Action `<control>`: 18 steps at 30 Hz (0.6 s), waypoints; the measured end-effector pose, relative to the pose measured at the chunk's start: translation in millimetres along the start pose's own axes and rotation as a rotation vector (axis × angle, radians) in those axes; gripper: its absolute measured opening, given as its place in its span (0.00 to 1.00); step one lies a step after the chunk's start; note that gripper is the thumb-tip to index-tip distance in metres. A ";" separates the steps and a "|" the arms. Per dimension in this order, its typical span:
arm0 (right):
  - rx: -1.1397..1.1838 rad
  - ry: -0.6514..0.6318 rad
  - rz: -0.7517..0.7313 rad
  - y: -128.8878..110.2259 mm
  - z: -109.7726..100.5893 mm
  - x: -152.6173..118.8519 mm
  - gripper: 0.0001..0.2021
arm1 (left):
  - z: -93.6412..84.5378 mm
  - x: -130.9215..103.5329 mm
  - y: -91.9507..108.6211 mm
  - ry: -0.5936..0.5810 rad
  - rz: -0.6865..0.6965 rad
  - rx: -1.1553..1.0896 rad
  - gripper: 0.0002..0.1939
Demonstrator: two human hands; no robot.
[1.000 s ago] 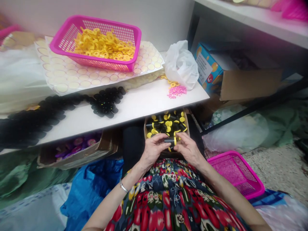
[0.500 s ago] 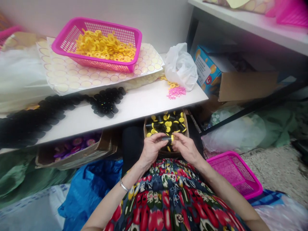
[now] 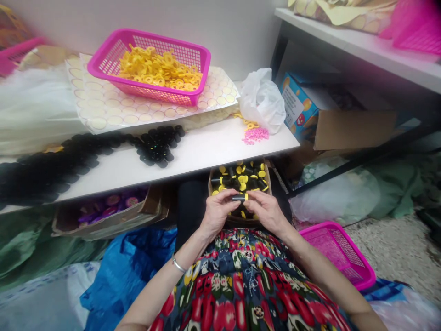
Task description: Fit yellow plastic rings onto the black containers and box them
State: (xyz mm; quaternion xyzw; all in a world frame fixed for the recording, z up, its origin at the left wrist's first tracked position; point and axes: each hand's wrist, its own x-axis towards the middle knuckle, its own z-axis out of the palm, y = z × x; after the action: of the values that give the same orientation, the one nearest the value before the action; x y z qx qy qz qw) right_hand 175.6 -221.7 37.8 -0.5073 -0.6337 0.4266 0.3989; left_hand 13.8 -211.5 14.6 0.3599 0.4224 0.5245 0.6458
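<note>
Between my hands, in front of my lap, is a small black bottle with a yellow cap (image 3: 239, 197), lying sideways. My left hand (image 3: 220, 209) pinches its black end. The fingers of my right hand (image 3: 266, 209) are closed at the yellow cap end. Just beyond my fingers, a cardboard box (image 3: 211, 183) holds many black bottles with yellow caps (image 3: 253, 183), heaped loosely. My hands hide the near part of the box.
On the white table (image 3: 203, 145) are black pieces (image 3: 156, 145), pink beads (image 3: 255, 135), a white plastic bag (image 3: 263, 101) and a pink basket (image 3: 201, 99) of yellow rings. A box with purple items (image 3: 112, 211) stands below left. Another pink basket (image 3: 365, 276) lies at right.
My hands stay almost in place on the bottle, with the right fingers slightly shifted around the cap. The whole view has tilted a little, so the table appears slightly further right.
</note>
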 end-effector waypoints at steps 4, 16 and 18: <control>-0.050 0.036 -0.169 -8.2 -1.3 -3.1 0.12 | -6.0 -3.3 3.1 -0.074 0.043 0.161 0.15; 0.791 -0.070 0.671 -12.9 -2.4 0.4 0.15 | -1.1 -14.0 9.4 -0.196 0.594 0.516 0.13; 0.740 -0.054 0.668 -11.8 0.5 3.3 0.18 | -0.6 -13.3 4.1 -0.101 0.346 0.322 0.13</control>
State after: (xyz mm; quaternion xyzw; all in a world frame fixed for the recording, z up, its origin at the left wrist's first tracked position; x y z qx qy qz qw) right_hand 171.0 -219.9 49.1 -0.4959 -0.2531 0.7401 0.3772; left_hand 10.4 -223.7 20.3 0.5509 0.4000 0.5344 0.5010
